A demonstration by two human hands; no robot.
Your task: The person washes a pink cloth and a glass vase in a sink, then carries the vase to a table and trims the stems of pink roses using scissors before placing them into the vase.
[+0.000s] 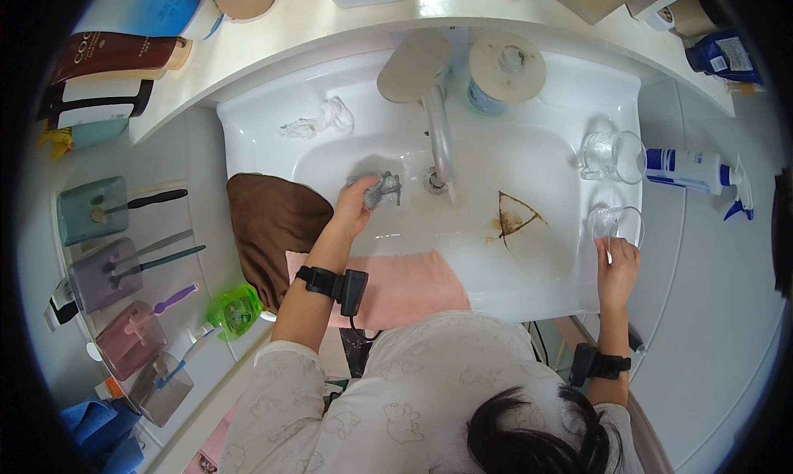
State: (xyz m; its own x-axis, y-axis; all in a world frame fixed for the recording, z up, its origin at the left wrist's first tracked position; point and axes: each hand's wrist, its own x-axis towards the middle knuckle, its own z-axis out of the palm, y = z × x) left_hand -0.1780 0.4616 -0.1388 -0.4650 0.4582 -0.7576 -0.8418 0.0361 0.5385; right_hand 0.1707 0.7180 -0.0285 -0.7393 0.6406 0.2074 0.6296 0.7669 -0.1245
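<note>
Clock positions are read from the round metal drain of the white ceramic basin, 12 being the tap side.

Item 1: crumpled grey cloth, inside the basin at 9 o'clock, just beside the drain. Left hand: thumb and fingers clamped on its left part. Judged soft, light and pliable, possibly slippery if wet; best bunched in the palm.

Item 2: clear round glass cup, on the basin's ledge between 3 and 4 o'clock. Right hand: fingers appear pinched on its 6 o'clock edge. Judged stiff, smooth and fragile; best held round the body, sparing the rim.

Adjacent: second clear glass vessel, 3 o'clock; white-and-blue plastic spray bottle, beyond it; crumpled white cloth, 10 o'clock; brown cloth, between 8 and 9 o'clock; pink cloth, between 6 and 7 o'clock, over the near edge.
</note>
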